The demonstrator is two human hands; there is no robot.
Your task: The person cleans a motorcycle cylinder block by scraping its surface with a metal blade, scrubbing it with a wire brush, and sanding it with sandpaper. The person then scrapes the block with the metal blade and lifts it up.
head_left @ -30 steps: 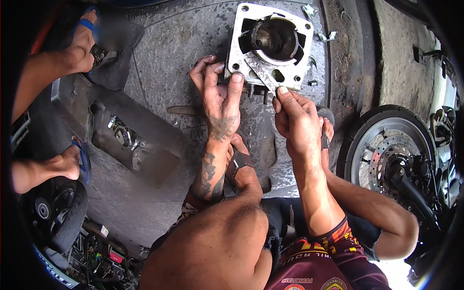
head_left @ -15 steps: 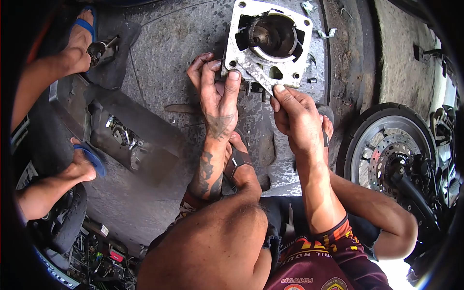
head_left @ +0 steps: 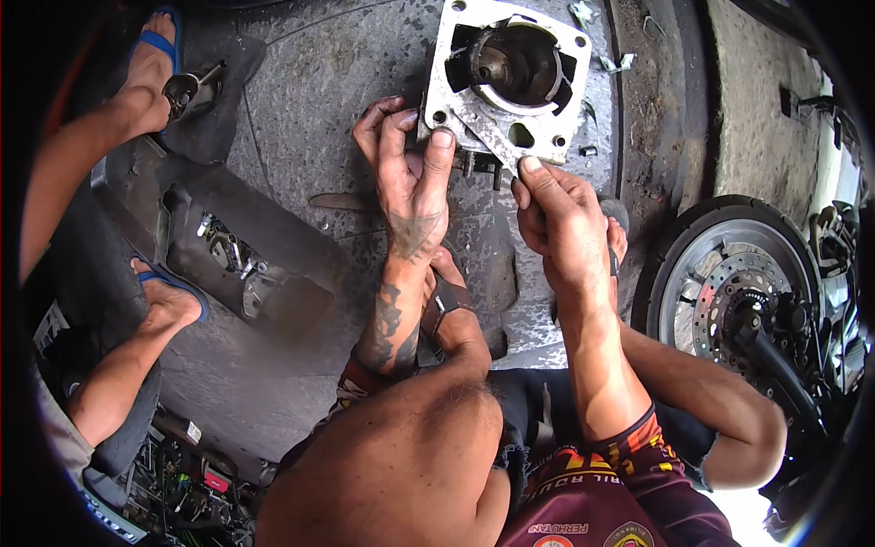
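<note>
Pale, square-flanged metal cylinder block [head_left: 510, 107] sits on grey floor [head_left: 319, 100]. Right hand [head_left: 558, 210] pinches a flat, speckled metal blade [head_left: 492, 139] against its face; left hand [head_left: 412, 173], half-spread, thumbs its near-left corner. Step judged: scraping; next stroke probably calls for flat contact.

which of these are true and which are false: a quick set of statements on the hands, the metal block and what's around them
1. The right hand holds a flat metal strip. True.
2. Both hands hold the strip. False: the left hand has its thumb at the near-left corner of the metal block.
3. The block's large round opening faces the camera. True.
4. The wheel is left of the block in the picture. False: it is to the right.
5. A blue sandal shows at the upper left. True.
</note>
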